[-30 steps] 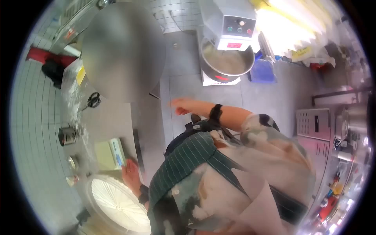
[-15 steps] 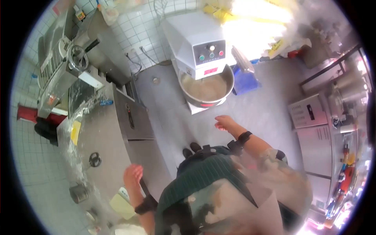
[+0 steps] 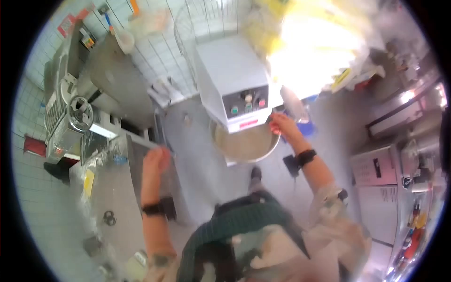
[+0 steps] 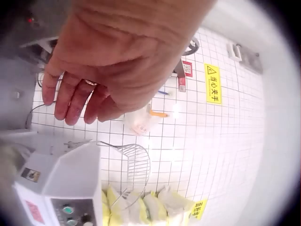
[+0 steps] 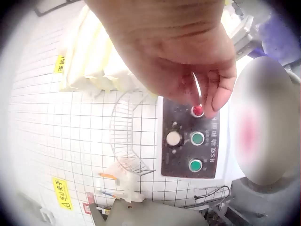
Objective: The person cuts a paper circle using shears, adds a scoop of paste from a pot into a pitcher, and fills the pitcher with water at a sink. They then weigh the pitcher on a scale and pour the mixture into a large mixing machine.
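Observation:
A grey dough mixer stands on the floor ahead, its control panel facing me. Below its head is a round metal bowl with a pale mass inside. My right hand is raised beside the panel's right side, fingers loosely bent. In the right wrist view its fingertips overlap the red button; two green buttons and a pale knob also show. Nothing shows in its grasp. My left hand hangs in the air near the counter's edge, its fingers relaxed and holding nothing.
The steel counter on the left bears black-handled scissors, a yellow card and flour. Behind it stands a machine with a handwheel. Yellow-and-white bags lie right of the mixer, a blue dustpan beside it.
I have turned from the counter and its scale toward the mixer, which is now closer. The left hand left the scale and rose; the right hand moved forward to the control panel.

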The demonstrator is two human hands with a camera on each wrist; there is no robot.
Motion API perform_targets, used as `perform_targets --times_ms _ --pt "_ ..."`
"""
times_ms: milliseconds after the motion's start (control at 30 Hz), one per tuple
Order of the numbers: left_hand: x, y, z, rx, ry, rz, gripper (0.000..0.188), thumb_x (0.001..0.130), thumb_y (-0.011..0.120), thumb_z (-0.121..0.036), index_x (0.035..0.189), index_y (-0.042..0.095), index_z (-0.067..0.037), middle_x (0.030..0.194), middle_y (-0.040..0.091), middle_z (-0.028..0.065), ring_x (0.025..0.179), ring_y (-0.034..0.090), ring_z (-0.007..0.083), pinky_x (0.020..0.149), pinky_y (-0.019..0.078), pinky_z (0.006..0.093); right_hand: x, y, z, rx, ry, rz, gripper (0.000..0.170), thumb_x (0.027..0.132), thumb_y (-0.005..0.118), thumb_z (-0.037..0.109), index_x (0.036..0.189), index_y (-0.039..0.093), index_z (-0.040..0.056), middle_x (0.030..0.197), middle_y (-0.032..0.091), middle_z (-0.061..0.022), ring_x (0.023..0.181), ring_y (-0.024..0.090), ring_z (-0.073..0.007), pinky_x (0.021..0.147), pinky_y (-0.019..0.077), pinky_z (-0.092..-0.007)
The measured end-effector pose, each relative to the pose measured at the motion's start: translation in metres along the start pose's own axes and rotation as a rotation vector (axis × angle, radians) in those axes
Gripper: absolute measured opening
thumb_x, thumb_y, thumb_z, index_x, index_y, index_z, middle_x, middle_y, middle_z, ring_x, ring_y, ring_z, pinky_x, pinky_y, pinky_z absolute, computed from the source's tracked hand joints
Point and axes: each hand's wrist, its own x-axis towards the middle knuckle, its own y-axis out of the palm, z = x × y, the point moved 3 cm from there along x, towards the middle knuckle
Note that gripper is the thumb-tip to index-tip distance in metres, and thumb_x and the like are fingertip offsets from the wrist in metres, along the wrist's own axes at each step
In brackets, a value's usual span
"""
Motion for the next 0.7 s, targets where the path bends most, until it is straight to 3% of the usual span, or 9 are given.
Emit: perform_targets --times_ms 67,100,133,200,300,400,467,567,700 --pt "0.045 0.026 -0.042 -0.144 0.059 0.037 0.031 0.089 0.053 -0.030 0.106 0.057 -0.006 0.095 0.061 0.0027 0.083 0.056 0.0121 0.074 0.0447 0.0271 0.025 -0.026 -0.030 -0.024 0.009 0.087 0.028 0.089 0.053 0.024 0.108 0.055 0.0032 0.078 0.061 -0.0045 0.064 0.058 -0.0104 0.057 0.0476 -0.0218" --pt "0.075 0.028 -0.062 0.181 0.167 0.206 0.031 0.090 0.051 -0.028 0.108 0.056 -0.004 0.096 0.061 0.0038 0.089 0.056 0.0150 0.079 0.0446 0.0298 0.018 -0.031 -0.040 0.012 0.043 0.036 0.028 0.089 0.052 0.022 0.109 0.056 0.0029 0.078 0.061 -0.0046 0.064 0.058 -0.0101 0.057 0.0470 -0.0210" --pt "0.101 0.034 -0.073 0.203 0.220 0.142 0.032 0.091 0.048 -0.026 0.112 0.053 -0.002 0.102 0.060 0.0053 0.098 0.056 0.0185 0.087 0.0438 0.0348 0.003 -0.040 -0.069 0.020 0.127 0.016 0.030 0.087 0.054 0.026 0.107 0.056 0.0043 0.076 0.061 -0.0051 0.062 0.058 -0.0111 0.054 0.0469 -0.0220" --pt "0.179 0.034 -0.087 -0.193 -0.030 -0.027 0.036 0.092 0.045 -0.027 0.118 0.049 -0.001 0.115 0.055 0.0087 0.108 0.052 0.0214 0.095 0.0396 0.0383 -0.006 -0.062 -0.091 -0.026 0.275 -0.035 0.031 0.085 0.056 0.029 0.105 0.057 0.0055 0.075 0.061 -0.0059 0.058 0.058 -0.0124 0.049 0.0468 -0.0231" --pt "0.254 0.033 -0.111 -0.046 0.012 0.019 0.040 0.093 0.043 -0.026 0.124 0.043 0.000 0.126 0.047 0.0112 0.114 0.047 0.0239 0.099 0.0360 0.0405 -0.052 -0.098 -0.149 -0.098 0.543 -0.093 0.031 0.084 0.057 0.029 0.103 0.058 0.0048 0.074 0.061 -0.0075 0.058 0.059 -0.0147 0.047 0.0466 -0.0251" --pt "0.306 0.043 -0.124 0.009 0.137 0.183 0.051 0.085 0.057 -0.024 0.127 0.041 0.001 0.126 0.047 0.0122 0.117 0.044 0.0242 0.096 0.0366 0.0379 -0.100 -0.129 -0.192 -0.122 0.718 -0.266 0.029 0.085 0.053 0.026 0.105 0.058 0.0056 0.076 0.061 -0.0093 0.061 0.060 -0.0159 0.050 0.0480 -0.0264" --pt "0.331 0.065 -0.136 0.215 0.125 0.055 0.062 0.083 0.060 -0.029 0.131 0.035 0.001 0.131 0.041 0.0122 0.121 0.039 0.0240 0.096 0.0359 0.0374 -0.132 -0.141 -0.197 -0.084 0.700 -0.381 0.029 0.084 0.052 0.025 0.106 0.058 0.0053 0.076 0.061 -0.0095 0.060 0.059 -0.0159 0.049 0.0476 -0.0263" --pt "0.389 0.079 -0.130 0.240 0.118 0.051 0.066 0.082 0.060 -0.031 0.133 0.032 0.001 0.131 0.040 0.0113 0.122 0.038 0.0233 0.096 0.0358 0.0360 -0.176 -0.132 -0.195 -0.003 0.656 -0.590 0.030 0.084 0.051 0.022 0.108 0.057 0.0048 0.075 0.060 -0.0094 0.058 0.058 -0.0157 0.047 0.0464 -0.0261" --pt "0.445 0.107 -0.109 0.284 0.047 0.183 0.063 0.082 0.059 -0.029 0.131 0.034 0.001 0.127 0.043 0.0107 0.121 0.040 0.0224 0.093 0.0377 0.0360 -0.225 -0.097 -0.209 0.078 0.695 -0.707 0.028 0.085 0.051 0.020 0.109 0.056 0.0052 0.072 0.058 -0.0086 0.055 0.056 -0.0150 0.044 0.0440 -0.0255"
